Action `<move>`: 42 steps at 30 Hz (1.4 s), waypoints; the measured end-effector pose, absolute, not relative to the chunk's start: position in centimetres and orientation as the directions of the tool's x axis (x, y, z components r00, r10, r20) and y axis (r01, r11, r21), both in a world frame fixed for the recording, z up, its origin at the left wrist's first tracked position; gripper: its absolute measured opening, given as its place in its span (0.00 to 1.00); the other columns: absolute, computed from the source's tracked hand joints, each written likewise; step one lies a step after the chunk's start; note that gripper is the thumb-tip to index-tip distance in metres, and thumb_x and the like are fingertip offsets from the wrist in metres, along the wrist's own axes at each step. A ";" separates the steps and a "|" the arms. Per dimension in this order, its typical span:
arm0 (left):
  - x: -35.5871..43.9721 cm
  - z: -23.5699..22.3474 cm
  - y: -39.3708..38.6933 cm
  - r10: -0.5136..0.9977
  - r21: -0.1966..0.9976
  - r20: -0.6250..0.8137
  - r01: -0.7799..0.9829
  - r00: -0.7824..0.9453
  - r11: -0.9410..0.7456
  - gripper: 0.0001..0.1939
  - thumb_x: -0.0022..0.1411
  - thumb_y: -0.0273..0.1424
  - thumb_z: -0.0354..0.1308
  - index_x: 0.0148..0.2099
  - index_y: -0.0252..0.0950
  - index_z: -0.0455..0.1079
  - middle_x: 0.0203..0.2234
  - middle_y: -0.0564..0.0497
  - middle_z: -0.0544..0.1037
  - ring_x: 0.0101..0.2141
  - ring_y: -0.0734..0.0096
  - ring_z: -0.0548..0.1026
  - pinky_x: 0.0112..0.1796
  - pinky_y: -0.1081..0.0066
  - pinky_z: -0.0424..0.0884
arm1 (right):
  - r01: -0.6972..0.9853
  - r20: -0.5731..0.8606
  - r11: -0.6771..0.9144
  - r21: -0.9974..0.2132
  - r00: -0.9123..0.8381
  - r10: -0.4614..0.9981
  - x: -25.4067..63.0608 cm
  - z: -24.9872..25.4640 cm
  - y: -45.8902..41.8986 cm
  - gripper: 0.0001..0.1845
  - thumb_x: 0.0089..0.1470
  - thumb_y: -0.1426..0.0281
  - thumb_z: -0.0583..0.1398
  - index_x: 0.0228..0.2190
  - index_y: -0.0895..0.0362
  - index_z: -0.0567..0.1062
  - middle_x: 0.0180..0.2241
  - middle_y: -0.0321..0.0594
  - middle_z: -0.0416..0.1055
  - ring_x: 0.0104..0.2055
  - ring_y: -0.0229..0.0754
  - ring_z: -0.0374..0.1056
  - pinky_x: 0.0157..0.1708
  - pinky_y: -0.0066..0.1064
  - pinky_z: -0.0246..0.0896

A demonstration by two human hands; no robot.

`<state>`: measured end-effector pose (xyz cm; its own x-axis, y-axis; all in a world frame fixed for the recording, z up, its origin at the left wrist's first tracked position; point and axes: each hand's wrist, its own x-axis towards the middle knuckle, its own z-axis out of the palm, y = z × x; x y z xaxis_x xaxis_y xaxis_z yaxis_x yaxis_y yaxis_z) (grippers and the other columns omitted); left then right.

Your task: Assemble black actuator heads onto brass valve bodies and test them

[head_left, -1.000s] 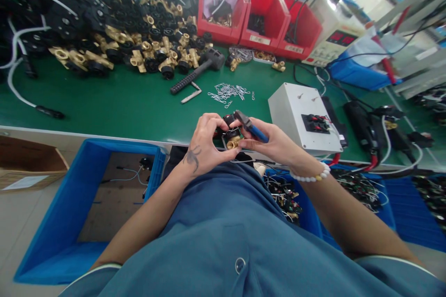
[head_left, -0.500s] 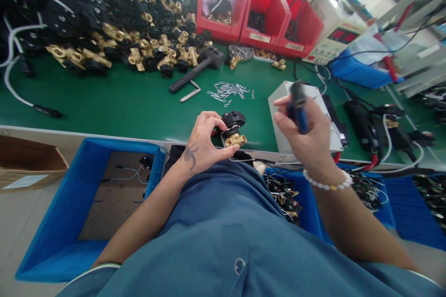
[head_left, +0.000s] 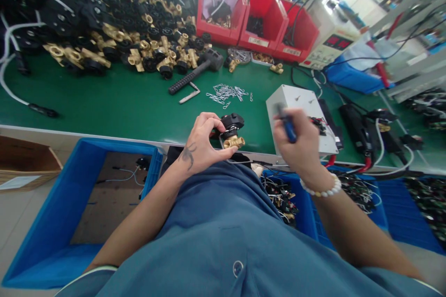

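Observation:
At the front edge of the bench, my left hand point(head_left: 205, 141) is closed on a brass valve point(head_left: 234, 142) with a black cap-like head point(head_left: 232, 121). Its thumb lies along the brass body and its fingers are at the black head. To the right, my right hand point(head_left: 300, 141) is closed round a short blue-and-black pen-like tool point(head_left: 289, 127), smeared by motion. That hand is in front of a white box point(head_left: 296, 95) with small switches on top. Beyond the valve, a pile of wire clips point(head_left: 228, 93) lies on the green bench point(head_left: 139, 102).
A black hammer point(head_left: 195, 74) and a bent metal key point(head_left: 190, 96) lie beyond my left hand. Several brass valves point(head_left: 167, 58) are heaped at the back left. Red bins point(head_left: 261, 39) stand behind. Below the bench is a blue crate point(head_left: 42, 241).
My right hand has moved slightly left and down with the pen-like tool, which has tilted. My left hand keeps its hold on the valve. The whole view has shifted slightly.

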<state>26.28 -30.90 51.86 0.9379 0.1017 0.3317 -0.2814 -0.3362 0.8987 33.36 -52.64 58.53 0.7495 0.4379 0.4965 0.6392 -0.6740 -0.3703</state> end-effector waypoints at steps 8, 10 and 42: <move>26.3 51.7 -31.0 0.108 0.912 0.324 -0.279 0.940 -0.302 0.18 0.49 0.32 0.70 0.39 0.39 0.65 0.46 0.45 0.69 0.49 0.60 0.70 0.43 0.63 0.75 | 0.573 0.540 -0.741 -0.350 0.770 0.340 33.4 59.4 -52.9 0.09 0.63 0.67 0.53 0.42 0.54 0.72 0.32 0.40 0.69 0.29 0.41 0.64 0.32 0.35 0.62; 26.3 51.7 -30.9 0.106 0.913 0.313 -0.269 0.944 -0.307 0.19 0.48 0.31 0.71 0.39 0.39 0.65 0.46 0.46 0.69 0.49 0.60 0.70 0.43 0.63 0.75 | 0.582 0.485 -0.748 -0.319 0.778 0.399 33.4 59.1 -52.7 0.11 0.63 0.69 0.51 0.41 0.55 0.72 0.31 0.41 0.70 0.28 0.41 0.64 0.30 0.34 0.61; 26.6 51.6 -30.8 0.093 0.892 0.356 -0.308 0.930 -0.332 0.19 0.48 0.31 0.71 0.37 0.38 0.64 0.44 0.46 0.70 0.47 0.59 0.71 0.45 0.58 0.76 | 0.607 0.431 -0.744 -0.279 0.772 0.468 33.3 59.5 -52.4 0.11 0.62 0.67 0.53 0.43 0.55 0.71 0.30 0.41 0.68 0.28 0.42 0.63 0.30 0.34 0.58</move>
